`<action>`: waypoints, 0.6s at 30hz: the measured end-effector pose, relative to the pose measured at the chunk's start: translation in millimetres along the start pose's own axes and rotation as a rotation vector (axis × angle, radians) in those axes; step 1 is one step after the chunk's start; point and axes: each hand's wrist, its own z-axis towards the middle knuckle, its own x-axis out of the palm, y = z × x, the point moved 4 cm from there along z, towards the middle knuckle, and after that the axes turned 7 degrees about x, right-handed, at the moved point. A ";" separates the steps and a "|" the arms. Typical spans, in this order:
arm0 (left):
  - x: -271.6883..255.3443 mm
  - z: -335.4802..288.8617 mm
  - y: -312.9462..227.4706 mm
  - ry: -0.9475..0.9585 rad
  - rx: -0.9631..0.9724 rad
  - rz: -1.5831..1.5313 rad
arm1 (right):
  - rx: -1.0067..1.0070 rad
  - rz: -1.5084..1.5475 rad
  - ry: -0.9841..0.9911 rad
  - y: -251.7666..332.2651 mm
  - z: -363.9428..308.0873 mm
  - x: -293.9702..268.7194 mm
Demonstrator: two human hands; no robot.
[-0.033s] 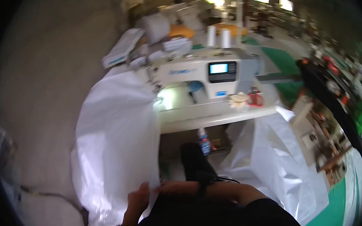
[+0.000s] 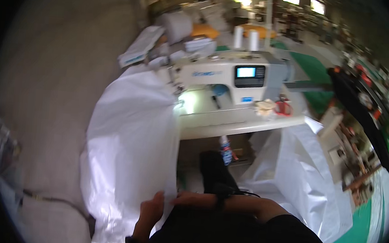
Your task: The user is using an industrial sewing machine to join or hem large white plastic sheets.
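Note:
A large white plastic-like sheet (image 2: 130, 157) hangs from the left end of a white sewing machine (image 2: 198, 76) and drops down toward my lap. At its lower right edge my left hand (image 2: 152, 206) is closed, pinching the border of the sheet. My right hand (image 2: 184, 198) reaches across from the right and grips the same edge close beside it; its fingertips are partly hidden and blurred. The sheet's upper end lies by the lit needle area of the machine.
On the sewing table (image 2: 212, 128) rest a cream-coloured lump (image 2: 265, 107) and red-handled scissors (image 2: 283, 108). Two white thread cones (image 2: 254, 40) stand behind the machine. A spray can (image 2: 225, 150) is below the tabletop. More white sheeting (image 2: 300, 171) is heaped at right.
The whole scene sits slightly further right and higher in the picture, as the head view has turned a little. Both hands stay at the sheet's edge.

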 end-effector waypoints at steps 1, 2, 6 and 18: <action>-1.9 3.5 -1.6 0.006 -0.002 0.002 | 0.023 -0.010 0.041 7.3 -0.7 5.7; -9.9 4.8 -2.8 -0.003 -0.048 0.008 | 0.024 -0.261 0.042 20.9 -3.7 13.9; -23.1 1.5 4.7 0.078 -0.124 -0.103 | -0.492 -0.551 0.362 46.1 -12.1 71.8; -27.5 1.4 18.2 0.041 -0.091 -0.273 | 0.270 -0.848 -0.209 20.6 3.2 57.9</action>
